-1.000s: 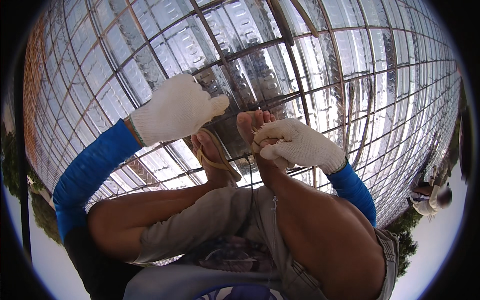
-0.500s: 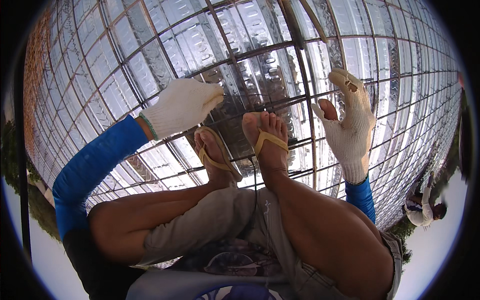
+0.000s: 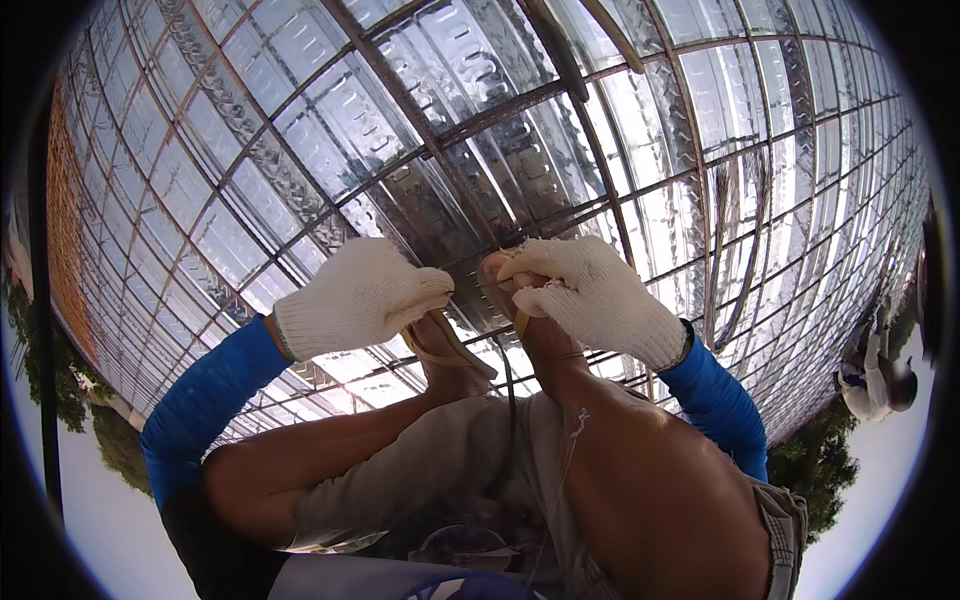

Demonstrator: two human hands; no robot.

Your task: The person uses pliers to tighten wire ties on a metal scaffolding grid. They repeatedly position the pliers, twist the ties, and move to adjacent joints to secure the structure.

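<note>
Crouched on a rebar grid [image 3: 560, 90] laid over corrugated metal decking [image 3: 330, 110], knees bent and bare below grey shorts [image 3: 440, 460]. Left hand [image 3: 355, 297], in a white knit glove with a blue sleeve [image 3: 205, 405] behind it, curled loosely at about nine o'clock from centre, fingertips [image 3: 432, 287] down against a bar crossing just beside the left foot; whether anything was pinched there could not be told. Right hand [image 3: 590, 290], gloved the same, at about three o'clock from the left one, bent over the toes of the right foot [image 3: 497, 275] and closed around something thin and pale at a bar crossing, perhaps tie wire [image 3: 512, 248], too small to name with certainty. Tan flip-flop [image 3: 450, 345] seen under the left foot at six o'clock from the left hand, resting on the bars. Another person [image 3: 880, 375] in light clothing far off at four o'clock, near the rim. Trees [image 3: 830, 470] beyond the decking edge at lower right.
</note>
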